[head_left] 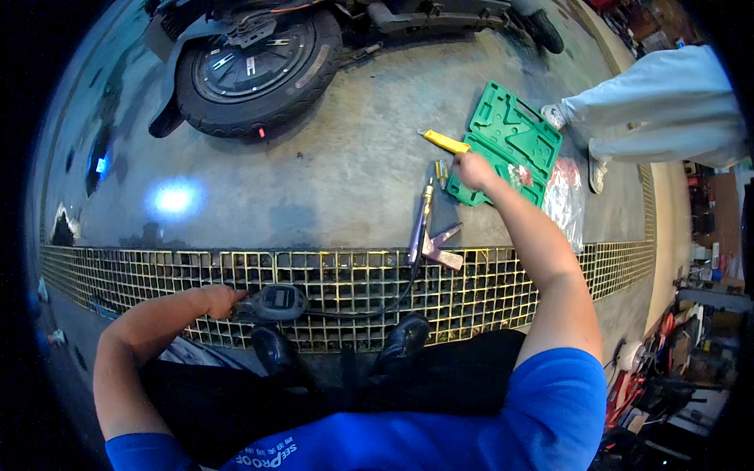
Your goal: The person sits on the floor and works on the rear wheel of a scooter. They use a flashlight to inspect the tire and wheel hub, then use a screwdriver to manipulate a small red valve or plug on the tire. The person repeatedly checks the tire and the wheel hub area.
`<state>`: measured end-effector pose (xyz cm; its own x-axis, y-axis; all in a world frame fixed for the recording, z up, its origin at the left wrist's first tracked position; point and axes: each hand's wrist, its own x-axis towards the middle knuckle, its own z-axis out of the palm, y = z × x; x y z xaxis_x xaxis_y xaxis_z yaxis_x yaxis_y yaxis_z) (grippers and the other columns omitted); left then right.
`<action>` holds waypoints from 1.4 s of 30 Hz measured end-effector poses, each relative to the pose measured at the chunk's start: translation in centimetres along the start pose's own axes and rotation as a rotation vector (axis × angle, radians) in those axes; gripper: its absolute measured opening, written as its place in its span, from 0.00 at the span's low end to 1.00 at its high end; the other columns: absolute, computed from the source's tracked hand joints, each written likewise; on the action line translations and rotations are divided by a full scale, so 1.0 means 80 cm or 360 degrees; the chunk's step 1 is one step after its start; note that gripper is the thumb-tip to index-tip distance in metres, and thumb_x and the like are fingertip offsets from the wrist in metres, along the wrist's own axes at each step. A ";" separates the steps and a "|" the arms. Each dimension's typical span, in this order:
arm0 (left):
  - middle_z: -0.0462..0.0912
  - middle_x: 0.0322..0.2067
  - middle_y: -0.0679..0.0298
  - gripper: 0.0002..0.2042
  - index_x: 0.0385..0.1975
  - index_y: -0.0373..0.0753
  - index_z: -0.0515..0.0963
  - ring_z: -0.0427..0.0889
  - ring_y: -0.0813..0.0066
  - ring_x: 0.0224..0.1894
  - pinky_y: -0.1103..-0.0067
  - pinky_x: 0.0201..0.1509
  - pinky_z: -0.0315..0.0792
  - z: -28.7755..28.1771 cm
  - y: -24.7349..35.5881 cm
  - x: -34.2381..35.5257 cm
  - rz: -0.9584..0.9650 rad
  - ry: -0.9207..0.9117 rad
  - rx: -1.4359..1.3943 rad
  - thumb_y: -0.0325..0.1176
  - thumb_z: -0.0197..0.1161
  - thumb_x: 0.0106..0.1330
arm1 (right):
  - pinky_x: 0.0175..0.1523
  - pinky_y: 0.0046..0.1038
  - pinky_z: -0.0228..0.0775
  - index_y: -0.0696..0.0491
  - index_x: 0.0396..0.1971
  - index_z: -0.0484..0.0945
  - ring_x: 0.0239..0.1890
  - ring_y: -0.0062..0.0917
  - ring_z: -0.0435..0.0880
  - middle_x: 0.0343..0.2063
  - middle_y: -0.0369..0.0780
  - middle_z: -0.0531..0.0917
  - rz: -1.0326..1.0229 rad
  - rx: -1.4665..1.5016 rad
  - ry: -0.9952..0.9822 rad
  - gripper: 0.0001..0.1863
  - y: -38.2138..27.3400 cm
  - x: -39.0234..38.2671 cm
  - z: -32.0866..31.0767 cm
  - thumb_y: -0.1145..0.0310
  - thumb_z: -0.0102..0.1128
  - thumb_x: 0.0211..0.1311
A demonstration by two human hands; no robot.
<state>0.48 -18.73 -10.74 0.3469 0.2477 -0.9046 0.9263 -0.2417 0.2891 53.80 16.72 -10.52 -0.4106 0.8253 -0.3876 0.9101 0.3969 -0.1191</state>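
My left hand (223,301) is closed round the handle of a black tyre inflator gauge (281,302) with a small display, held above the floor grate. A black hose (353,315) runs rightward from the gauge. Farther out, my right hand (473,171) is closed at the rear end of a yellow utility knife (446,141), whose metal tip points left. Right beside that hand lies an open green tool case (514,129) with moulded recesses. A small yellowish item (441,173) sits just left of the hand. Nearer me lies a purple pistol-shaped tool (432,249).
A scooter lies on its side at the far left, its wheel (259,71) toward me, with a small red piece (261,132) on the tyre. Clear plastic bags (565,200) lie beside the case. Another person's legs (656,106) stand at right. A yellow-edged grate (345,271) crosses the floor.
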 end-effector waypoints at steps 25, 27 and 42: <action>0.82 0.41 0.48 0.22 0.45 0.36 0.78 0.80 0.49 0.47 0.61 0.50 0.74 -0.072 0.016 -0.013 -0.0194 0.0174 -0.0061 0.49 0.61 0.60 | 0.31 0.28 0.75 0.59 0.46 0.70 0.25 0.24 0.78 0.32 0.41 0.81 -0.0003 0.2267 -0.0699 0.13 -0.120 0.053 -0.049 0.71 0.51 0.63; 0.82 0.39 0.46 0.21 0.46 0.35 0.78 0.80 0.47 0.44 0.61 0.48 0.74 -0.114 0.000 -0.019 -0.0220 0.0389 -0.0266 0.45 0.62 0.61 | 0.32 0.28 0.76 0.58 0.44 0.70 0.26 0.24 0.79 0.34 0.42 0.81 -0.0088 0.2495 -0.0907 0.11 -0.159 0.041 -0.055 0.69 0.53 0.65; 0.80 0.42 0.62 0.20 0.50 0.38 0.73 0.80 0.68 0.39 0.71 0.43 0.76 -0.282 0.015 0.059 0.0396 0.1658 -0.2906 0.45 0.63 0.65 | 0.28 0.22 0.69 0.56 0.38 0.73 0.21 0.16 0.77 0.27 0.34 0.81 -0.0525 0.1381 -0.0593 0.14 -0.310 0.034 -0.104 0.58 0.49 0.71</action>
<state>6.51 3.29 -7.62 -0.2080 0.8221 -0.5300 -0.3033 0.4610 0.8340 29.63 12.44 -1.00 -0.7418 0.4890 -0.4589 0.5402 0.0301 -0.8410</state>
